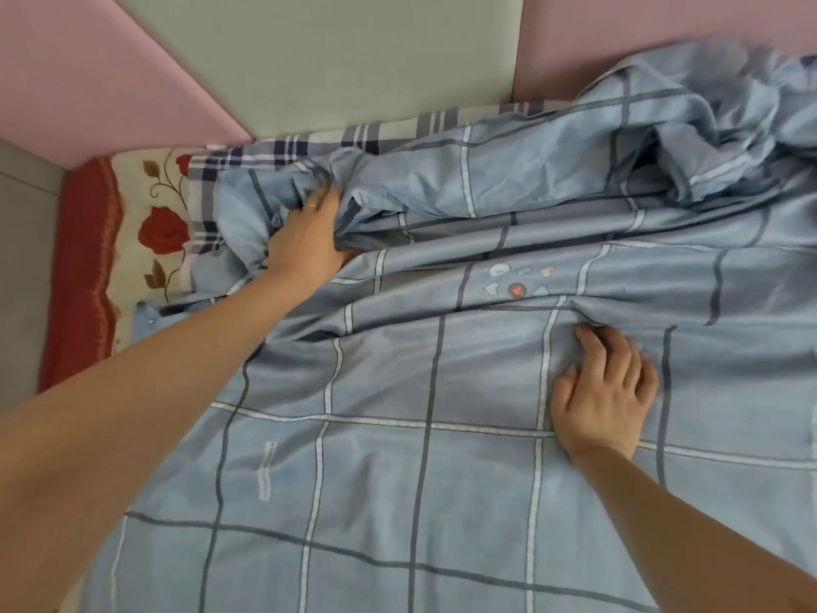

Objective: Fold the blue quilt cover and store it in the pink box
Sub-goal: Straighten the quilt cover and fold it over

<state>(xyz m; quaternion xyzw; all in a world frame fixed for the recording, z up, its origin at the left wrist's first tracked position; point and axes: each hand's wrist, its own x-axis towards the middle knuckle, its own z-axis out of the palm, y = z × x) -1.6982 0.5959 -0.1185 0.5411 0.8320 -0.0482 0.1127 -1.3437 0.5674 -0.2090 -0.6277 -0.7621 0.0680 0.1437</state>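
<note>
The blue quilt cover (398,457), checked with white and grey lines, lies spread over the bed and is bunched into folds at the far side and the upper right. My left hand (309,236) reaches to the far left and grips a bunched fold of the cover, fingers buried in the cloth. My right hand (605,391) rests on the cover at the middle right, fingers curled into a raised crease near a small patch of heart prints. No pink box is in view.
A rose-patterned sheet with a red frill (79,276) lines the bed's left edge. A dark plaid sheet (283,148) shows under the cover at the far side. Pink (88,81) and pale grey (331,50) padded wall panels stand behind the bed.
</note>
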